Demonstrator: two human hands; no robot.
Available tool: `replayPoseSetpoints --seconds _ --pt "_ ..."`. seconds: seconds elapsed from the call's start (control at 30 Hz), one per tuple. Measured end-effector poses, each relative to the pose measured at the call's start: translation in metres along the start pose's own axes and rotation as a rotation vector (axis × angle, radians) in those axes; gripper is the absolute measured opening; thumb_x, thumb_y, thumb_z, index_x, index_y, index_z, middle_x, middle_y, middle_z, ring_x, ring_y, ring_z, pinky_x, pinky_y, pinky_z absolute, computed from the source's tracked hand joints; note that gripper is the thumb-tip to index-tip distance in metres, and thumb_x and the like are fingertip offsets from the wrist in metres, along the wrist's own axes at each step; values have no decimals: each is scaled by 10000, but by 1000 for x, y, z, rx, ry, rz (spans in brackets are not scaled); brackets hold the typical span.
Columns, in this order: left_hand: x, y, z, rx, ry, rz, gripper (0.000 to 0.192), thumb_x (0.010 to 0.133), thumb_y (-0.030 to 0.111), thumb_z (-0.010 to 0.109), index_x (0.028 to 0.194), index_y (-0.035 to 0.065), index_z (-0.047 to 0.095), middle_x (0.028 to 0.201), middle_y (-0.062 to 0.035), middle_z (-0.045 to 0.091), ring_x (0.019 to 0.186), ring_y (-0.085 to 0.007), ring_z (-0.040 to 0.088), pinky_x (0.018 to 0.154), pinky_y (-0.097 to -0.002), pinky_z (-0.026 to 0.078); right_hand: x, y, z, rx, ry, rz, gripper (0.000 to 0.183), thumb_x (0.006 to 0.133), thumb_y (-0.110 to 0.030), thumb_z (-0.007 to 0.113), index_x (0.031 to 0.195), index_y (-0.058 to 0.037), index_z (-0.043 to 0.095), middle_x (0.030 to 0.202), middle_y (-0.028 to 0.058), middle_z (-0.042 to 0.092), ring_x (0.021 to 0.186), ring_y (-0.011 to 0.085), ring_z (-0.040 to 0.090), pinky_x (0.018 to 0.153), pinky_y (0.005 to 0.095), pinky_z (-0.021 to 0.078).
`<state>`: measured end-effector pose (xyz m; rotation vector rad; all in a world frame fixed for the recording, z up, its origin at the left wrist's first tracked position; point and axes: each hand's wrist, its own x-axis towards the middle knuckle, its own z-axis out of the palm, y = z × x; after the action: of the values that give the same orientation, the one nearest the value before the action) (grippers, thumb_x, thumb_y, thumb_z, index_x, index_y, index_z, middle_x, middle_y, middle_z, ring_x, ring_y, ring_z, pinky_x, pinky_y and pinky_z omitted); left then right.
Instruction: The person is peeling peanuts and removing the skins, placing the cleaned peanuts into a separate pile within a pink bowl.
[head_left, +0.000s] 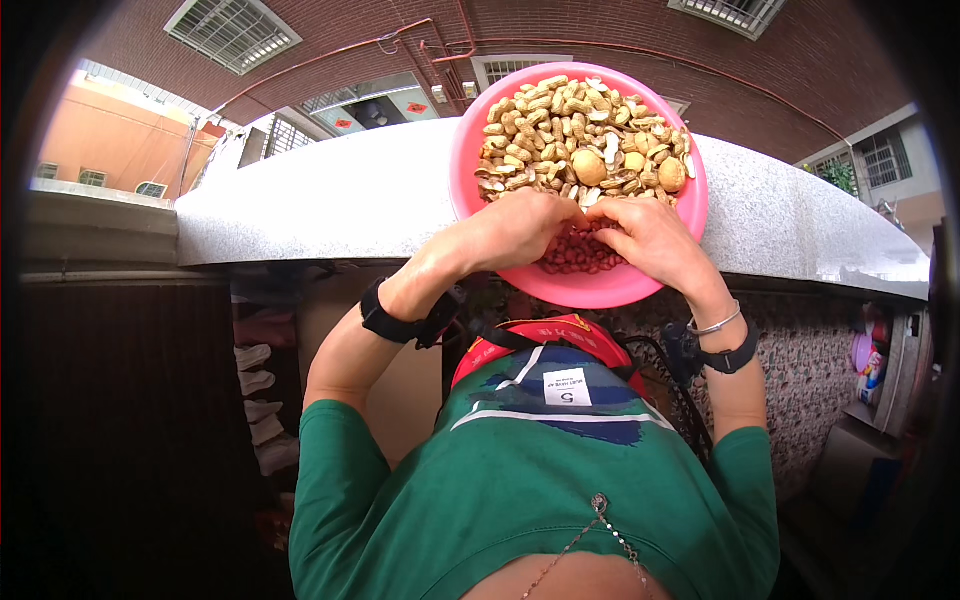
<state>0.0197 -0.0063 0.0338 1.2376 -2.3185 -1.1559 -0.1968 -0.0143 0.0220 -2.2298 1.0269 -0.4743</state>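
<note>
A round pink plastic basin (604, 298) stands on a pale speckled ledge. Unshelled peanuts (555, 124) fill its far part, along with several larger round tan shells, one of them a big round one (589, 167). Shelled red-skinned peanuts (581, 259) are heaped at the near side. Both hands are over the basin, just above these kernels. My left hand (517, 227) has its fingers bent inward at the heap's upper edge. My right hand (651, 238) faces it from the right, thumb and fingers curled. Whether anything is between the fingertips is hidden.
The speckled stone ledge (322, 202) spans left to right, its near edge close to my forearms. Beyond it rises a brick wall with barred windows (234, 34). Dark devices are strapped to both wrists. Below the ledge at right is a patterned wall (806, 397).
</note>
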Motion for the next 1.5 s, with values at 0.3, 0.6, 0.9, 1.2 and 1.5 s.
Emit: replayPoseSetpoints --seconds 0.3,0.6,0.9,1.2,1.5 --pt "-12 4 5 412 71 73 246 822 118 597 1055 52 641 857 -171 670 849 -328 654 767 -431 517 1 -2 1 -61 -71 -57 250 746 -204 709 948 -65 660 835 133 655 842 329 639 739 428 493" --pt "8 0 22 643 -136 -29 253 776 187 641 978 37 614 813 -146 670 772 -344 661 680 -461 528 0 0 5 -163 -61 -57 239 734 -212 701 910 -58 653 840 131 648 835 332 629 711 444 483" --pt "10 -8 8 312 -174 8 204 786 127 620 971 41 624 873 -156 667 872 -344 640 776 -429 496 2 -4 2 -280 -179 1 163 734 -179 656 815 -39 641 838 139 638 830 343 625 700 466 480" --pt "-14 -12 14 284 150 49 191 860 114 562 1028 64 640 859 -154 662 851 -331 644 763 -430 498 2 -3 5 -236 -125 17 136 804 -120 544 862 -62 653 860 137 648 823 340 633 680 474 485" --pt "-14 -6 15 299 241 -86 132 884 138 550 975 72 619 859 -138 671 818 -322 651 702 -424 502 6 -11 7 -347 -238 42 188 812 -112 533 960 -87 646 877 135 655 839 345 635 695 479 495"
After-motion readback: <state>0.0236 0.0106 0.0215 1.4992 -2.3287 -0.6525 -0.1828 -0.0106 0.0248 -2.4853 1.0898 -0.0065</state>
